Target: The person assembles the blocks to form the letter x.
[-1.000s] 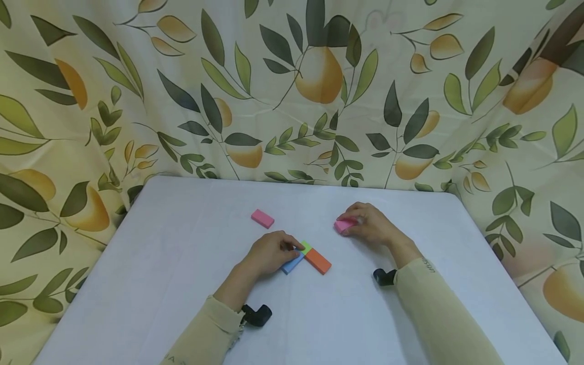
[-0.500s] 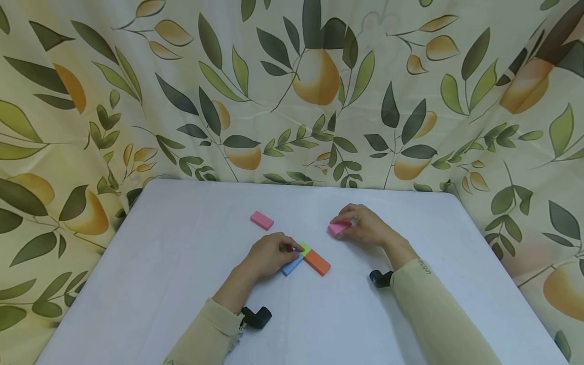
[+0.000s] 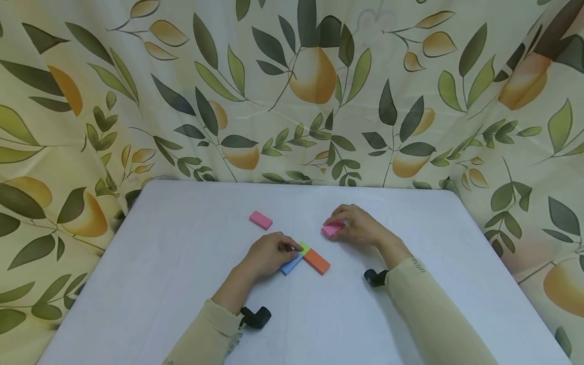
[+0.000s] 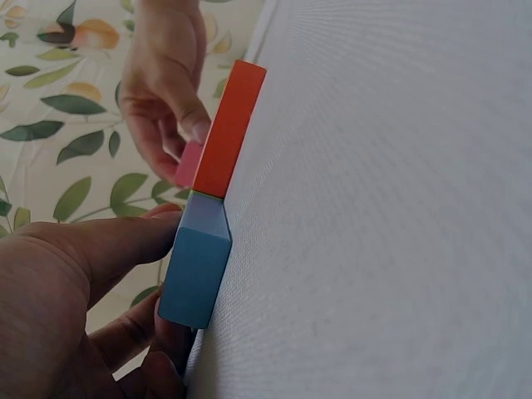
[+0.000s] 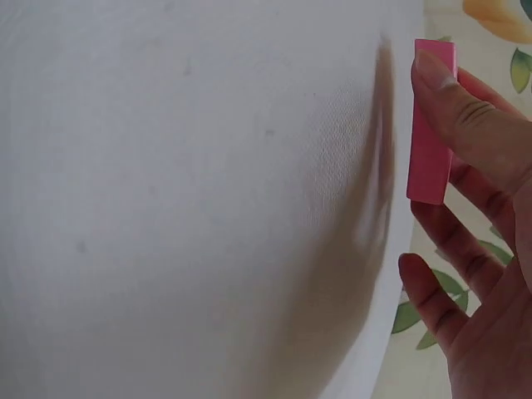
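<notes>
My right hand (image 3: 362, 228) pinches a pink block (image 3: 330, 231) between thumb and fingers, right of the other blocks. In the right wrist view this pink block (image 5: 429, 162) is held a little off the white cloth, its shadow beside it. My left hand (image 3: 269, 255) rests at a blue block (image 3: 291, 266), thumb and curled fingers on its sides. A small green block (image 3: 304, 247), partly covered by the left fingertips, sits at the corner between the blue block and an orange block (image 3: 317, 261). The left wrist view shows the blue block (image 4: 195, 278) end-on, with the orange block (image 4: 231, 129) beyond.
Another pink block (image 3: 261, 220) lies flat behind the left hand. The table (image 3: 182, 228) is covered with white cloth. Behind it hangs a curtain (image 3: 315, 126) with leaves and fruit. Black wrist cameras (image 3: 257, 318) stick out by both sleeves.
My right hand has carried its pink block left and slightly nearer, toward the green and orange blocks. The left hand and the blocks on the table have stayed in place.
</notes>
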`<action>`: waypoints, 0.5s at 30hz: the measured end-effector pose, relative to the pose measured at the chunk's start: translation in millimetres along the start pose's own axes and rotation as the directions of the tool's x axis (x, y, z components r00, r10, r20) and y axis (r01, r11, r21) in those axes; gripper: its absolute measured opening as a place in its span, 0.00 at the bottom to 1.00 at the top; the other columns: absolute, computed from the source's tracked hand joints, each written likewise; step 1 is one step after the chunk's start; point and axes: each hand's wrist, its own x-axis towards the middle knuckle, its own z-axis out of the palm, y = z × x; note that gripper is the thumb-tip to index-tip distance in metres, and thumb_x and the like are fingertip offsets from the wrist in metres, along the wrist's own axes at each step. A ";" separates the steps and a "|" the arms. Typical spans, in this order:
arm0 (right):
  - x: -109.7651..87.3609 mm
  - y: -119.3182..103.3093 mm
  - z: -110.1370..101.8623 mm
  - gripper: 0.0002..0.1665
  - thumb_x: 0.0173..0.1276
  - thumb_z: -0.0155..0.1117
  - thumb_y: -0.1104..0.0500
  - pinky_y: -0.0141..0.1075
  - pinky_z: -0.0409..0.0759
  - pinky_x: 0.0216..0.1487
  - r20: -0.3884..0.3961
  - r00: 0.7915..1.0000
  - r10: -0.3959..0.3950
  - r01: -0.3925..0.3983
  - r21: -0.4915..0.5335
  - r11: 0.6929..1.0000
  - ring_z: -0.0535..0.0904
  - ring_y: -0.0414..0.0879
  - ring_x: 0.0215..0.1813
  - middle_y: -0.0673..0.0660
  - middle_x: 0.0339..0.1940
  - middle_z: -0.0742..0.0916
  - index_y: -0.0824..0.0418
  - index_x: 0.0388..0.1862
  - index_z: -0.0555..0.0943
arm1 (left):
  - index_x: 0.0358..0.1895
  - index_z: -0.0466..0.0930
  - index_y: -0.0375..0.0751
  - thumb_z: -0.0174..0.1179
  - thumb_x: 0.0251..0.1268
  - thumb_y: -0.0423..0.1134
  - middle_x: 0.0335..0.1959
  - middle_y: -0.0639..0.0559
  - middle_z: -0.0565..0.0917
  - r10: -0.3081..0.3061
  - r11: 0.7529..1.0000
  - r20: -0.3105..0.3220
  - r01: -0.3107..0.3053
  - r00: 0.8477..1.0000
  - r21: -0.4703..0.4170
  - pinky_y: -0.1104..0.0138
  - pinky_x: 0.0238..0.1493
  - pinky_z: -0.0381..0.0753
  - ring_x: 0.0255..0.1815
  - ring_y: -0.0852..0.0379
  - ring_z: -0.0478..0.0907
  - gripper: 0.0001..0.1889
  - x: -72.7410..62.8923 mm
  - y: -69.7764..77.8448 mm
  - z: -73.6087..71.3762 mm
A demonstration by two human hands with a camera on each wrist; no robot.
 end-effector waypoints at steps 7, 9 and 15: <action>1.4 -3.4 2.5 0.20 0.58 0.82 0.57 0.49 0.74 0.62 0.010 1.000 0.003 -0.003 0.011 1.000 0.75 0.51 0.59 0.50 0.53 0.85 0.47 0.51 0.91 | 0.45 0.90 0.68 0.68 0.69 0.47 0.38 0.63 0.82 -0.006 1.000 -0.002 0.006 1.000 -0.002 0.62 0.42 0.75 0.40 0.58 0.77 0.07 -0.2 0.0 0.5; 1.8 -3.4 2.7 0.20 0.58 0.82 0.57 0.49 0.75 0.62 0.014 1.000 0.006 -0.006 0.016 1.000 0.75 0.50 0.59 0.49 0.53 0.85 0.47 0.51 0.91 | 0.45 0.90 0.68 0.68 0.70 0.47 0.38 0.63 0.82 -0.008 1.000 0.000 0.008 1.000 -0.006 0.62 0.42 0.75 0.40 0.58 0.77 0.07 -0.6 -0.1 0.5; 2.3 -2.1 4.7 0.20 0.58 0.82 0.57 0.48 0.76 0.61 0.030 1.000 0.005 -0.006 0.037 0.999 0.76 0.49 0.58 0.49 0.52 0.85 0.47 0.50 0.91 | 0.46 0.90 0.67 0.68 0.70 0.47 0.38 0.63 0.83 0.002 1.000 -0.001 -0.002 1.000 -0.001 0.62 0.42 0.75 0.40 0.58 0.77 0.07 -0.7 0.3 0.0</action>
